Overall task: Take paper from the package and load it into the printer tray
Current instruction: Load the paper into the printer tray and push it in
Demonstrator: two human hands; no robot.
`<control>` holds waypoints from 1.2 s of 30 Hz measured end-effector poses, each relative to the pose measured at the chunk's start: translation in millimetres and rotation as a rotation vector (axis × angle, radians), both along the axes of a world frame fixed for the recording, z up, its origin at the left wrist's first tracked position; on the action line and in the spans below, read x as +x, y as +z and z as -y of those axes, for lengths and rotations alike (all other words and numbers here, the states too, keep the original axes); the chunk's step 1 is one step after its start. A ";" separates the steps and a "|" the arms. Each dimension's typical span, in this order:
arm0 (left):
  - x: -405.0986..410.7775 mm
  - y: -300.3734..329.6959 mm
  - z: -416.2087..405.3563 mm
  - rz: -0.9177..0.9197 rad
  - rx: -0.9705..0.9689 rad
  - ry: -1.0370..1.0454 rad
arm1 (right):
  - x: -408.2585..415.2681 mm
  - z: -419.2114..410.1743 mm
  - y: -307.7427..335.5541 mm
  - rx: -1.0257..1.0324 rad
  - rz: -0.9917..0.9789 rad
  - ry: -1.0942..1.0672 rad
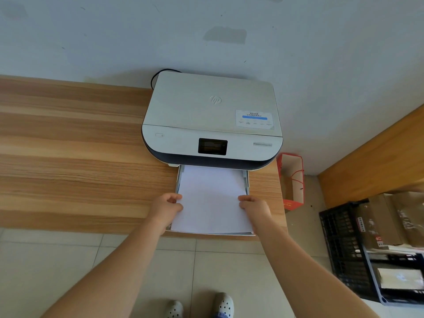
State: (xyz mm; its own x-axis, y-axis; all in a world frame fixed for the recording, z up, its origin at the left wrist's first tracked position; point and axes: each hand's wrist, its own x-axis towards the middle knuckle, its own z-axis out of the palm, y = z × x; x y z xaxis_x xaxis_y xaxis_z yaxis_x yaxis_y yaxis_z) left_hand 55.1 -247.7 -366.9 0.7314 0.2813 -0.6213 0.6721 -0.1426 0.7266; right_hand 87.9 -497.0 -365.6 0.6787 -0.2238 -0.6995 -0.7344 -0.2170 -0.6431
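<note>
A white and dark printer [212,118] stands on the wooden desk against the wall. Its paper tray [246,180] is pulled out toward me. A stack of white paper [212,200] lies in the tray, its far end under the printer's front and its near end overhanging the desk edge. My left hand [166,206] grips the stack's left edge. My right hand [254,208] grips its right edge. No paper package is in view.
The wooden desk [68,157] stretches to the left. A red paper bag [291,180] stands on the floor right of the desk. A black crate [344,249] and cardboard boxes sit at the right. My feet show on the tiled floor [57,260].
</note>
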 end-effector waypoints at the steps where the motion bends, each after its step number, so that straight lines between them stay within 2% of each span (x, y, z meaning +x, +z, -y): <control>1: 2.7 -1.0 0.1 0.010 0.016 0.000 | 4.5 -1.0 -0.5 -0.030 0.017 0.018; 11: 26.2 -2.6 4.5 0.069 0.209 -0.050 | 28.8 -8.4 3.2 -0.146 0.062 0.137; 20: 22.0 2.3 5.3 0.112 0.346 -0.209 | 17.0 0.1 6.2 -0.249 0.117 0.245; 32: 9.6 1.5 2.6 0.119 0.359 -0.236 | -5.3 7.5 8.5 -0.241 0.110 0.218; 36: 8.9 11.1 0.3 0.210 0.532 -0.389 | -5.0 10.2 19.3 -0.362 0.184 0.295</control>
